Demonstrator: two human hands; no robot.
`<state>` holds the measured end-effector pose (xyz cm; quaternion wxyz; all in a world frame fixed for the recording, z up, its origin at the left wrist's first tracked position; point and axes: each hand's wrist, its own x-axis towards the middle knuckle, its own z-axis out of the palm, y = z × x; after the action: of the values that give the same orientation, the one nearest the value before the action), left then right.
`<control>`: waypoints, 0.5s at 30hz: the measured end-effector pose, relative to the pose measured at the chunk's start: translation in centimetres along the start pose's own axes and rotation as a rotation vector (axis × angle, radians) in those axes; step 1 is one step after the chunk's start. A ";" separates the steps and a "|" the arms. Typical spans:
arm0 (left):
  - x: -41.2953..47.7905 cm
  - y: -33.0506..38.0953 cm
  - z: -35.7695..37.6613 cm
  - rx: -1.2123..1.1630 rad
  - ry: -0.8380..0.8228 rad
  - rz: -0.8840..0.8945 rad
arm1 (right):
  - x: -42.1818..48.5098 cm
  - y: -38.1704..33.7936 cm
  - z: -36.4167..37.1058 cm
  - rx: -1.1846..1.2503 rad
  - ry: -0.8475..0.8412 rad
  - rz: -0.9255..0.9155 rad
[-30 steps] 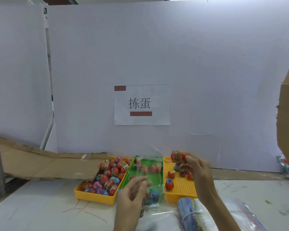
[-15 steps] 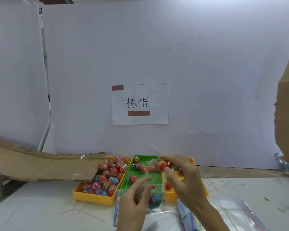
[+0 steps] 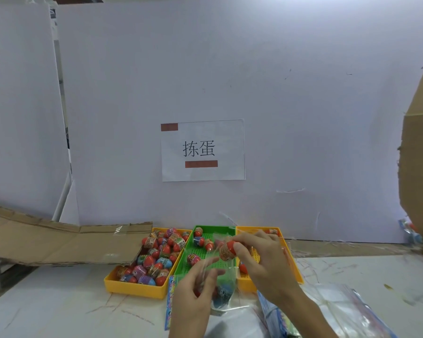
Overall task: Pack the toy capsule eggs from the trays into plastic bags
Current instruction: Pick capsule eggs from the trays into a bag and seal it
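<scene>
Fingers (image 3: 242, 252) of the right hand (image 3: 269, 267) pinch a red capsule egg (image 3: 227, 250) at the mouth of the plastic bag (image 3: 226, 287); the left hand (image 3: 193, 298) pinches the bag's side.

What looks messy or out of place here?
No eggs have spilled. The cardboard left of the trays lies bent with a ragged edge, and the table is scuffed with reddish scratches.
</scene>
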<state>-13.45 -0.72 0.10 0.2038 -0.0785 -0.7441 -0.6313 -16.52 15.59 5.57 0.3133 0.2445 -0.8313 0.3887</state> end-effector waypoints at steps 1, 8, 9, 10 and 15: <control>0.0 0.0 0.0 0.003 0.002 0.003 | 0.0 0.0 0.0 0.011 -0.017 -0.020; 0.0 0.4 0.1 -0.084 -0.041 -0.047 | 0.0 -0.1 0.2 -0.003 0.051 0.008; 0.0 0.5 0.1 -0.102 -0.043 -0.054 | 0.0 0.0 0.2 -0.012 0.055 0.014; 0.0 0.5 0.1 -0.111 -0.049 -0.054 | 0.0 0.1 0.1 -0.018 0.053 0.016; -0.1 0.6 0.1 -0.136 -0.070 -0.054 | -0.1 -0.1 0.1 -0.053 -0.016 0.005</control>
<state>-13.18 -0.51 0.65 0.1548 -0.0941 -0.7082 -0.6824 -16.42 15.50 5.53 0.3120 0.2369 -0.8443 0.3656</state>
